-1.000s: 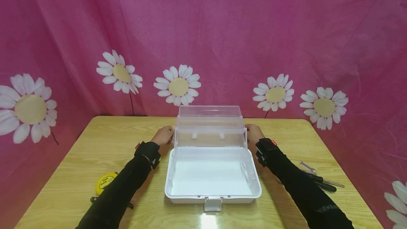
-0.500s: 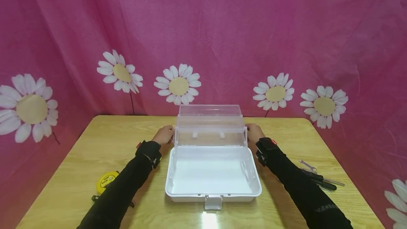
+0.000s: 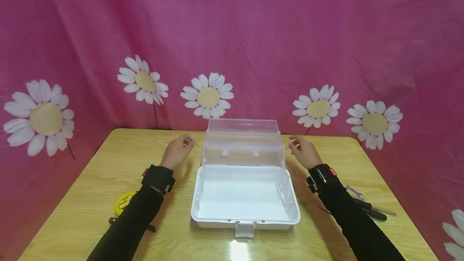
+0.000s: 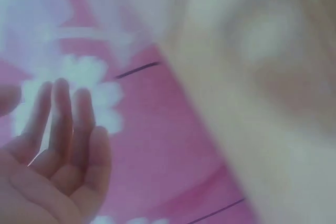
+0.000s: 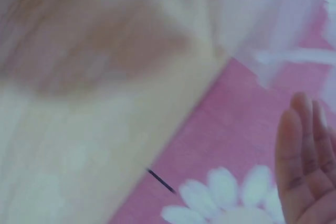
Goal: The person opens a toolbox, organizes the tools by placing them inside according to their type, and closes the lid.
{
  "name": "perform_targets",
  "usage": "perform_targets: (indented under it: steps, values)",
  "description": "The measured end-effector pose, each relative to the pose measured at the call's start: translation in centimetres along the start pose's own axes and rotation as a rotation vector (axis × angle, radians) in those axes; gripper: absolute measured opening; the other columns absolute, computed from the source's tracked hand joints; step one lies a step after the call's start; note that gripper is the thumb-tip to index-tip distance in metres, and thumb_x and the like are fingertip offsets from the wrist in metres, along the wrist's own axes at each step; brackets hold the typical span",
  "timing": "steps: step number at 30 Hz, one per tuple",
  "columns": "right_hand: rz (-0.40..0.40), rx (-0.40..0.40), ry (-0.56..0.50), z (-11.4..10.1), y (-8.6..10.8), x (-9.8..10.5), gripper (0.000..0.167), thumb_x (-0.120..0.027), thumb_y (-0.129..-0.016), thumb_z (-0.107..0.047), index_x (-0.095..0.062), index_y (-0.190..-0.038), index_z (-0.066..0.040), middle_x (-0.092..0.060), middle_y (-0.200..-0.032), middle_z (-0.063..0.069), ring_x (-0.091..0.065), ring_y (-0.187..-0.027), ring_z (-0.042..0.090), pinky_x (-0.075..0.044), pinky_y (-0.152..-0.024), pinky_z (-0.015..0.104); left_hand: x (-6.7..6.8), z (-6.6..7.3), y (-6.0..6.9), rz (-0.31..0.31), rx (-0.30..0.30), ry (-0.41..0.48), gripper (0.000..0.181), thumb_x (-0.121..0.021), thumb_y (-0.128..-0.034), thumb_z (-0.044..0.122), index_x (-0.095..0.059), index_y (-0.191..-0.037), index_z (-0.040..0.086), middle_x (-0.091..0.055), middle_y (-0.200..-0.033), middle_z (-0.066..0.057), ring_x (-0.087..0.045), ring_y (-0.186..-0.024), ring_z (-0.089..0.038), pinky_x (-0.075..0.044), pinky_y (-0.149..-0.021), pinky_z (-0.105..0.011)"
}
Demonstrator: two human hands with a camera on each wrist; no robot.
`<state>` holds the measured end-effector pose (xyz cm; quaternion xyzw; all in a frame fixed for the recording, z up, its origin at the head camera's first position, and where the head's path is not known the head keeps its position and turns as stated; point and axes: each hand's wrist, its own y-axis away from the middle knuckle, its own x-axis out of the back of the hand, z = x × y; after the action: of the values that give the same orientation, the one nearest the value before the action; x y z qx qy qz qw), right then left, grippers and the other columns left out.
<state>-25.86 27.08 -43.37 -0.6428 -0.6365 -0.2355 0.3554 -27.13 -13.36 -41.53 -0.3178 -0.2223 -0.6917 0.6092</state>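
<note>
tape measure (image 3: 123, 201) ×1 | left hand (image 3: 177, 150): fingers loose, empty, beside clear lid (image 3: 243, 125) | open white case (image 3: 245, 202) ×1, middle of table (image 3: 90, 196): probably light, stiff, slick, lid crack-prone; best gripped by side walls (image 3: 196, 200) | right hand (image 3: 305, 152): loose, empty | wrench (image 3: 354, 191) ×1; black-handled screwdrivers (image 3: 378, 215), at least 2

We see a white rectangular plastic box (image 3: 245, 202) with a milky, translucent plastic lid (image 3: 243, 126), and a pale yellow, wood-grained tabletop (image 3: 88, 192). White-petalled, yellow-centred printed daisies (image 3: 208, 98) pattern the magenta cloth backdrop (image 3: 253, 31). We also note a round yellow tape measure (image 3: 123, 201) with black print and long black fabric sleeves (image 3: 127, 220).
</note>
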Motion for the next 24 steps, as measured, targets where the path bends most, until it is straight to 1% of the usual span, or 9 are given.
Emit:
perform_targets:
  steps: [3, 5, 7, 11, 14, 16, 19, 21, 24]
  values:
    - [0.081, 0.046, -0.01, -1.0, 1.0, 1.1, 0.031, -0.049, -0.097, -0.012, -0.051, -0.125, 0.003, -0.063, -0.1, 0.023, -0.063, -0.085, 0.033, -0.05, -0.068, 0.033, 0.3, 1.6, 1.4, 0.065, -0.103, -0.025, 0.019, -0.053, -0.0955, 0.02, -0.061, -0.106, 0.007, -0.063, -0.104, -0.013, -0.059, -0.097, -0.029, -0.048, -0.082, -0.043]
    - [0.121, 0.081, -0.019, -1.9, 1.7, 1.6, 0.03, -0.05, -0.096, -0.011, -0.053, -0.123, 0.002, -0.063, -0.1, 0.022, -0.062, -0.088, 0.032, -0.05, -0.071, 0.035, 0.1, 2.9, 2.5, 0.08, -0.207, -0.048, 0.017, -0.056, -0.0936, 0.017, -0.062, -0.105, 0.006, -0.063, -0.104, -0.012, -0.058, -0.098, -0.028, -0.048, -0.085, -0.044]
    - [0.149, 0.128, -0.028, -2.8, 2.4, 1.9, 0.028, -0.052, -0.095, -0.009, -0.055, -0.121, 0.002, -0.064, -0.1, 0.02, -0.062, -0.089, 0.031, -0.05, -0.073, 0.035, -0.3, 4.2, 3.7, 0.071, -0.331, -0.085, 0.017, -0.059, -0.092, 0.014, -0.063, -0.105, 0.005, -0.063, -0.104, -0.01, -0.058, -0.1, -0.026, -0.048, -0.088, -0.043]
    - [0.182, 0.242, -0.034, -4.4, 3.9, 2.0, 0.027, -0.056, -0.092, -0.004, -0.058, -0.118, 0.003, -0.064, -0.099, 0.018, -0.061, -0.088, 0.029, -0.051, -0.072, 0.037, -1.7, 6.6, 6.6, -0.032, -0.546, -0.171, 0.017, -0.061, -0.0906, 0.014, -0.064, -0.107, 0.008, -0.063, -0.105, -0.004, -0.059, -0.102, -0.018, -0.05, -0.091, -0.036]
    - [0.2, 0.305, -0.035, -5.2, 5.0, 2.0, 0.026, -0.058, -0.089, 0.0, -0.059, -0.115, 0.003, -0.065, -0.097, 0.016, -0.062, -0.085, 0.029, -0.052, -0.072, 0.039, -3.0, 8.2, 9.0, -0.176, -0.652, -0.247, 0.018, -0.06, -0.0919, 0.018, -0.063, -0.109, 0.012, -0.063, -0.105, 0.0, -0.06, -0.1, -0.013, -0.05, -0.09, -0.031]
    - [0.206, 0.319, -0.03, -5.4, 5.5, 2.0, 0.026, -0.06, -0.088, 0.001, -0.06, -0.114, 0.002, -0.065, -0.096, 0.015, -0.062, -0.084, 0.027, -0.053, -0.072, 0.04, -4.0, 8.8, 10.3, -0.269, -0.718, -0.328, 0.021, -0.058, -0.093, 0.022, -0.062, -0.112, 0.014, -0.063, -0.105, 0.001, -0.06, -0.097, -0.011, -0.05, -0.088, -0.028]
    - [0.212, 0.315, -0.014, -5.4, 6.1, 2.2, 0.025, -0.06, -0.088, 0.0, -0.061, -0.113, 0.001, -0.066, -0.096, 0.013, -0.062, -0.084, 0.024, -0.053, -0.071, 0.035, -5.5, 9.2, 11.8, -0.361, -0.796, -0.469, 0.026, -0.059, -0.0926, 0.026, -0.06, -0.116, 0.015, -0.063, -0.102, 0.003, -0.06, -0.09, -0.007, -0.049, -0.084, -0.023]
    - [0.223, 0.311, -0.005, -5.0, 6.5, 2.5, 0.025, -0.061, -0.087, 0.0, -0.062, -0.112, 0.0, -0.067, -0.095, 0.012, -0.062, -0.083, 0.02, -0.053, -0.07, 0.032, -6.4, 9.0, 12.5, -0.371, -0.839, -0.552, 0.027, -0.06, -0.0917, 0.026, -0.059, -0.116, 0.015, -0.063, -0.098, 0.005, -0.059, -0.085, -0.005, -0.048, -0.081, -0.02]
    - [0.251, 0.307, -0.01, -4.0, 6.9, 3.0, 0.025, -0.062, -0.086, 0.002, -0.063, -0.111, -0.001, -0.067, -0.094, 0.012, -0.06, -0.081, 0.007, -0.051, -0.065, 0.021, -7.5, 8.7, 13.0, -0.393, -0.855, -0.605, 0.027, -0.061, -0.09, 0.024, -0.059, -0.115, 0.016, -0.063, -0.091, 0.007, -0.057, -0.078, -0.004, -0.047, -0.078, -0.018]
